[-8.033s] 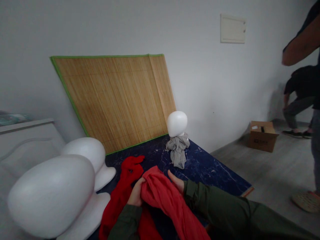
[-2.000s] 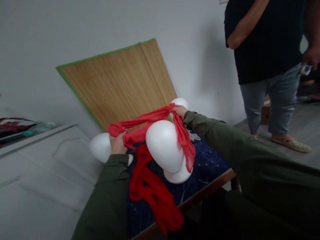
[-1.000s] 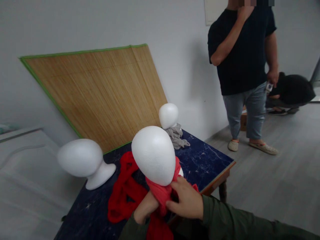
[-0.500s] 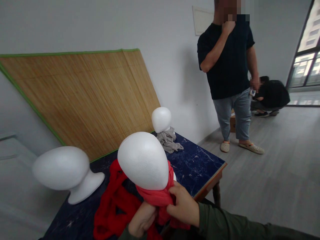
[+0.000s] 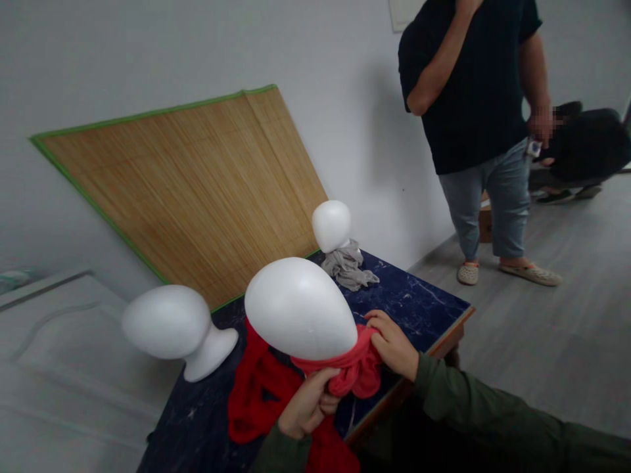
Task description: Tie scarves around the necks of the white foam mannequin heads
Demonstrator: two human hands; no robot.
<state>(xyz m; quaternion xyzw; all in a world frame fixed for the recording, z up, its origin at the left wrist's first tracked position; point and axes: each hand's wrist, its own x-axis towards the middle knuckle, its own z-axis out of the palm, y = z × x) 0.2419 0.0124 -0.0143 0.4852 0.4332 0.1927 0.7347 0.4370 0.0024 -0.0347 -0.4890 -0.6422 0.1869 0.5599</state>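
Left hand [image 5: 309, 405] and right hand [image 5: 393, 345] pinch a red fabric scarf [image 5: 357, 371] around the neck of a white foam mannequin head [image 5: 300, 309].
Both grip it closed so the loop sits snug, just above the dark blue marbled counter [image 5: 419, 289].

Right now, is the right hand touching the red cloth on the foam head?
Touching: the head view shows the right hand with fingers pressed on the red cloth.

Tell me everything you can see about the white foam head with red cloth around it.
The white foam mannequin head is a smooth, featureless egg shape, tilted with its rounded top toward the left of the view, above a dark blue marbled tabletop. A red cloth wraps its narrow end, hiding the base, and the person's left hand and right hand hold the cloth there. Whether it touches the tabletop cannot be seen.
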